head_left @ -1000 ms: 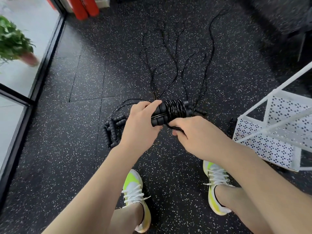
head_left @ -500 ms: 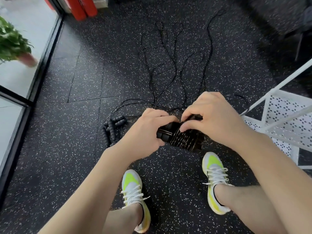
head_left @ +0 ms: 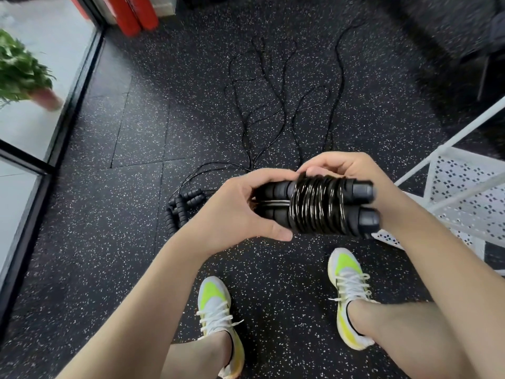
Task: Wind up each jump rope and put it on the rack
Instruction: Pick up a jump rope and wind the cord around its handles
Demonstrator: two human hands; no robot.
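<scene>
Speckled black floor [head_left: 114, 242] ran beside a glass wall [head_left: 32, 127]; loose ropes [head_left: 276, 110] lay ahead, the white rack [head_left: 461, 192] at right. Left hand [head_left: 232, 212] gripped the wound jump rope [head_left: 317, 206] by its handles; right hand [head_left: 352, 168] pinched the coils, held above the floor.

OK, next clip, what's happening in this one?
A person is tidying jump ropes on a gym floor. Both hands hold one wound jump rope: the left hand grips the handle ends, and the right hand curls over the coiled cord. It is not on the white rack at the right yet. More ropes lie unwound on the floor, their handles beside the left hand.
</scene>
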